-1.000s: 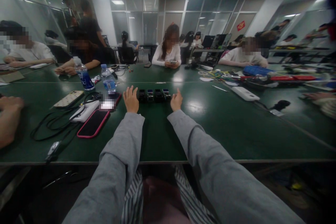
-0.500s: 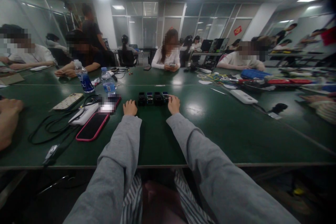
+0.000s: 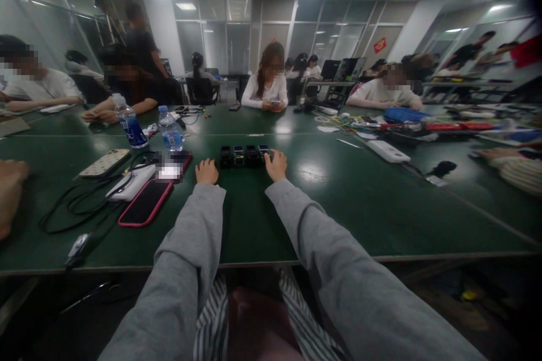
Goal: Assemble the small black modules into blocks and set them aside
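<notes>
Several small black electronic modules stand side by side in a row on the green table. Some show a small screen on top and a circuit-board face; others look plain black. At the row's left end my left hand rests on the table with its fingers spread, close beside the end block and holding nothing. My right hand is at the other end, its thumb against or very near the rightmost module. Its fingers are apart, not wrapped round the module.
To the left lie a pink-edged phone, a white power bank with black cables, a patterned phone and two bottles. Right are a white device and tangled wires. Other people sit around the table.
The view has shifted slightly. My right hand's fingers have lifted a little from the rightmost module, while my left hand stays in place. The row looks unchanged.
</notes>
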Tool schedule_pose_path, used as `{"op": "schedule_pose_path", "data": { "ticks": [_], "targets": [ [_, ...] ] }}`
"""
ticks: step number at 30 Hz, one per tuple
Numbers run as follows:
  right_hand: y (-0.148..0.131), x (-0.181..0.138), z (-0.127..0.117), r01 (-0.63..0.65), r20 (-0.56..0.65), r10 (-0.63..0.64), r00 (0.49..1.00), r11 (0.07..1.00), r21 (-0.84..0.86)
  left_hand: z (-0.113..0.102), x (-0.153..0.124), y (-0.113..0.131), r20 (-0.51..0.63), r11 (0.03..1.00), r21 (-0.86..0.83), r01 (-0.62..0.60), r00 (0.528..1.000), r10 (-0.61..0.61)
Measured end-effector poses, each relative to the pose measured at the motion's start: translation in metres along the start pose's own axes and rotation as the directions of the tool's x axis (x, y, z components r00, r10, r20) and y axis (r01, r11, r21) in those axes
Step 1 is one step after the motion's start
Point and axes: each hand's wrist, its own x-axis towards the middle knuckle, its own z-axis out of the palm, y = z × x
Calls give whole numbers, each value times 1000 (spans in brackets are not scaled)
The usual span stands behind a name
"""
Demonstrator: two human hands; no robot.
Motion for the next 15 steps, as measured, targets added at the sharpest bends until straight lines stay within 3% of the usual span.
{"op": "schedule_pose_path", "data": {
  "ticks": [15],
  "targets": [
    [10, 2, 10, 76, 65, -82, 994, 993, 93, 1, 0, -1, -29, 1000, 17, -18, 999, 18]
  ]
}}
